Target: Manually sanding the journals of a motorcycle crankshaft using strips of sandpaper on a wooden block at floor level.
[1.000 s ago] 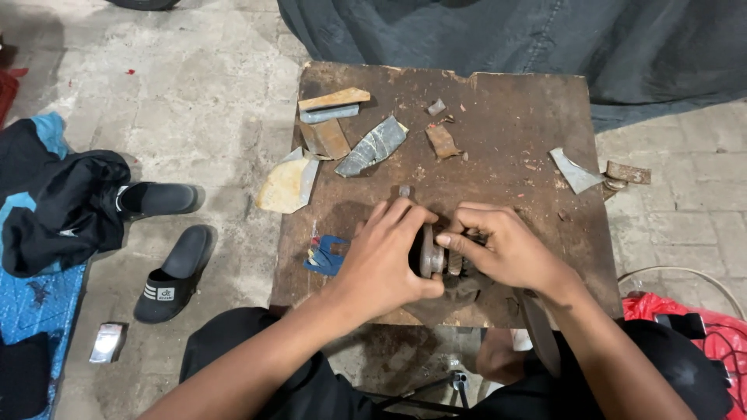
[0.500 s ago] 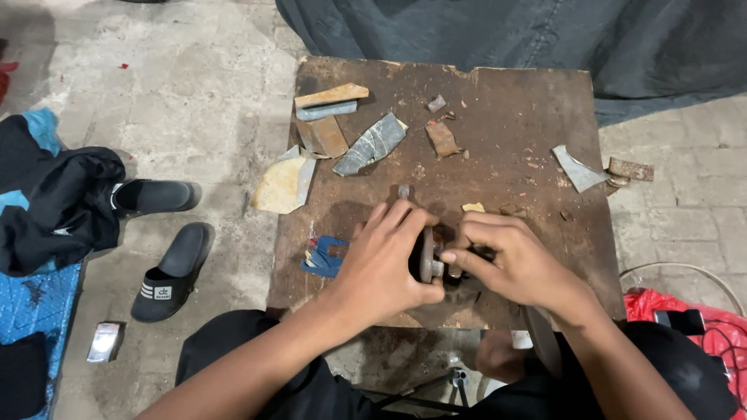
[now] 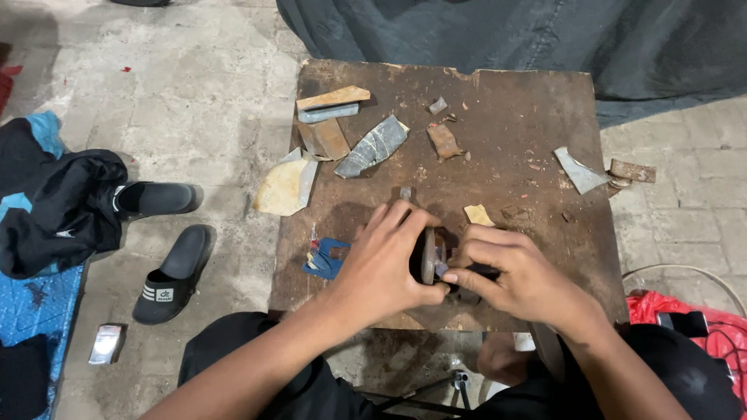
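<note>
At lower centre of the frame, the left hand (image 3: 385, 268) clamps a metal disc (image 3: 427, 255) upright on the table (image 3: 513, 124) while the right hand (image 3: 517, 276) pinches a small part against it, seemingly fitting them, which needs steady alignment.

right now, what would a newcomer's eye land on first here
First, the left hand and right hand meeting at the near edge of the worn wooden board, both gripping a small dark disc-shaped metal part between them. Next, the scraps strewn over the board's far half, such as a grey shard, and the pair of black sandals on the floor to the left.
</note>
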